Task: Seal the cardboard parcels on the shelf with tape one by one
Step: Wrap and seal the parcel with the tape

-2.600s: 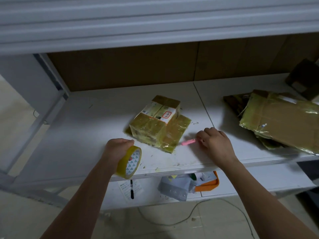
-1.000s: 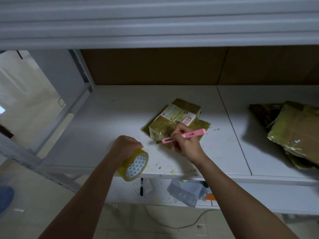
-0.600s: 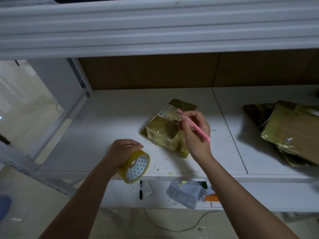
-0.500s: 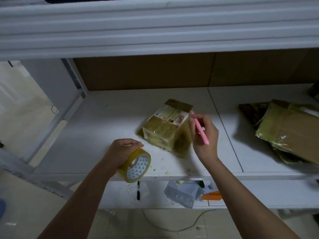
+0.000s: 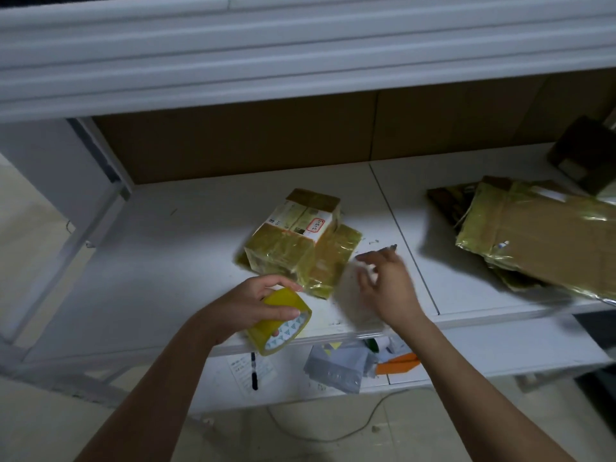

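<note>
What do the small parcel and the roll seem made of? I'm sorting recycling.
Small parcel: looks like brown cardboard under glossy yellowish clear tape, judging by wrinkled highlights, with a white paper label. Roll in the left hand: shiny yellowish plastic tape; its printed core is probably cardboard.

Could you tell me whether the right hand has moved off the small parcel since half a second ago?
Yes: the right hand now sits nearer the shelf's front edge, below the small parcel.

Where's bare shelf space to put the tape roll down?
Free: the shelf left of the small taped box, out to the upright, and the strip behind the box. Crowded: right side under the flat parcels, and the front edge by both hands.
</note>
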`<move>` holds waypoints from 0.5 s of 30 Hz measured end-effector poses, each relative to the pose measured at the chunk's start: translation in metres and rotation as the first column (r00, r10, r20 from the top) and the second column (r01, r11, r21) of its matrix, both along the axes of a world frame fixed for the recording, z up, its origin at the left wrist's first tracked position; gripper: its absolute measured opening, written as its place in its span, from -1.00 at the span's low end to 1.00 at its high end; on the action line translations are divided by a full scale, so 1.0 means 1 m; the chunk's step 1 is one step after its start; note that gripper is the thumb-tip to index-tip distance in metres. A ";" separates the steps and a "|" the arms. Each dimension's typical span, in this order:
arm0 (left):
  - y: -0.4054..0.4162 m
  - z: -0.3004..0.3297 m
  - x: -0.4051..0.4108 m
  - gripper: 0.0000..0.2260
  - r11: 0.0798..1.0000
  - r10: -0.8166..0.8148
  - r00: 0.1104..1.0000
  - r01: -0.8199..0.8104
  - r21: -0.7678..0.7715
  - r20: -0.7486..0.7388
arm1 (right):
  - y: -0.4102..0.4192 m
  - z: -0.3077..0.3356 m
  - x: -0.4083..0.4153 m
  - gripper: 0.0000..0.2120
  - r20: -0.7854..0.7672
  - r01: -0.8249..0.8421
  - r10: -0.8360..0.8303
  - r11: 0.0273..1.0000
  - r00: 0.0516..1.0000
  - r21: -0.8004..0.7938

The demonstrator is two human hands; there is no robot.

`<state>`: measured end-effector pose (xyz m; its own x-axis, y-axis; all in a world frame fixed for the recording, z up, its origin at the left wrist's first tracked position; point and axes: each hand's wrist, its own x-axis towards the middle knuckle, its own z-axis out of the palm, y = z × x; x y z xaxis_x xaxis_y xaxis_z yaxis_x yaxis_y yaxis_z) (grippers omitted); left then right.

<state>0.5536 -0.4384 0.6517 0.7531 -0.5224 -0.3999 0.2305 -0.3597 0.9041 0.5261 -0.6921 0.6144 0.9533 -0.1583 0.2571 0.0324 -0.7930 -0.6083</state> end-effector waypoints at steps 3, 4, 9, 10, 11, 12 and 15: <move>-0.006 -0.001 -0.001 -0.58 0.999 -0.009 0.999 0.010 -0.052 0.034 | 0.036 0.013 -0.011 -0.78 -0.173 -0.196 0.291 0.885 0.941 0.423; -0.007 -0.001 -0.002 -0.61 0.998 -0.018 0.999 0.021 -0.065 0.045 | 0.046 0.014 -0.012 -0.78 -0.212 -0.190 0.329 0.849 0.920 0.494; 0.003 -0.001 -0.005 -0.61 1.000 0.005 0.991 -0.006 0.011 0.130 | 0.069 0.009 -0.008 -0.83 -0.206 -0.134 0.314 0.789 0.927 0.599; 0.007 -0.002 -0.006 -0.60 1.000 0.014 0.990 -0.017 0.021 0.137 | 0.074 0.008 -0.008 -0.82 -0.213 -0.137 0.321 0.790 0.923 0.597; 0.011 -0.002 -0.007 -0.58 1.000 0.019 0.990 -0.023 0.022 0.139 | 0.079 0.007 -0.007 -0.81 -0.219 -0.140 0.324 0.797 0.920 0.587; 0.015 -0.001 -0.008 -0.56 0.999 0.022 0.989 -0.026 0.027 0.144 | 0.085 0.005 -0.006 -0.80 -0.220 -0.143 0.316 0.812 0.923 0.566; 0.026 0.000 -0.014 -0.35 0.991 0.039 0.978 -0.065 0.119 0.203 | 0.104 0.003 -0.001 -0.79 -0.190 -0.124 0.258 0.843 0.947 0.524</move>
